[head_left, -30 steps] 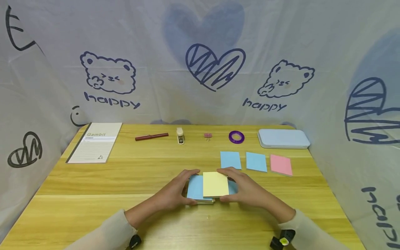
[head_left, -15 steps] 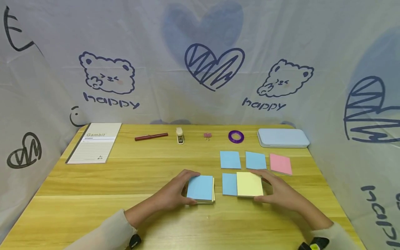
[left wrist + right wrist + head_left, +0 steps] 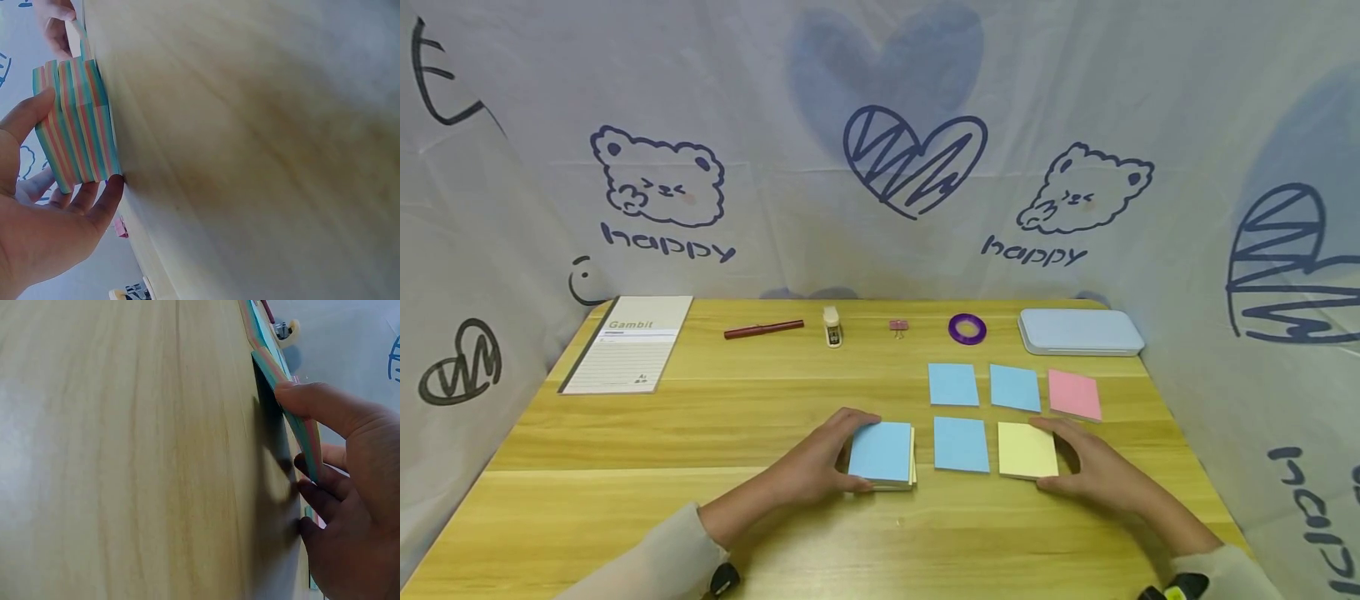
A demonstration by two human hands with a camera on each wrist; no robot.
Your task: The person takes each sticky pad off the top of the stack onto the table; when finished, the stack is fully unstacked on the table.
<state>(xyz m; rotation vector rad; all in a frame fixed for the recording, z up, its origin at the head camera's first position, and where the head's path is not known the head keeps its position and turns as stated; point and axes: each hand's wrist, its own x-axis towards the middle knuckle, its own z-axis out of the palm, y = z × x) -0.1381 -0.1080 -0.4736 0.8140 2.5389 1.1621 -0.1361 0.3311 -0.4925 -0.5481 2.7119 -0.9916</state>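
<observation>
My left hand point(image 3: 850, 450) grips a thick stack of sticky notes point(image 3: 881, 452) with a blue top sheet, near the table's front middle. In the left wrist view the stack's point(image 3: 75, 125) side shows many coloured stripes, held between the thumb and fingers of the left hand point(image 3: 56, 206). My right hand point(image 3: 1058, 454) pinches a thin yellow pad point(image 3: 1027, 450) just right of a lone blue pad point(image 3: 961, 444). In the right wrist view the yellow pad point(image 3: 294, 412) stands tilted off the wood, thumb on top and fingers beneath. Behind them lie two blue pads point(image 3: 953, 384) point(image 3: 1014, 387) and a pink pad point(image 3: 1074, 394).
Along the back of the wooden table point(image 3: 700, 433) lie a notebook point(image 3: 628, 342), a dark red pen point(image 3: 763, 328), a small white stapler-like item point(image 3: 832, 325), a pink binder clip point(image 3: 898, 326), a purple tape roll point(image 3: 967, 328) and a pale blue case point(image 3: 1079, 332). Printed cloth walls enclose three sides.
My right hand has carried the yellow pad off the stack and rightwards, past the lone blue pad, to its right side. The left hand has stayed on the stack.
</observation>
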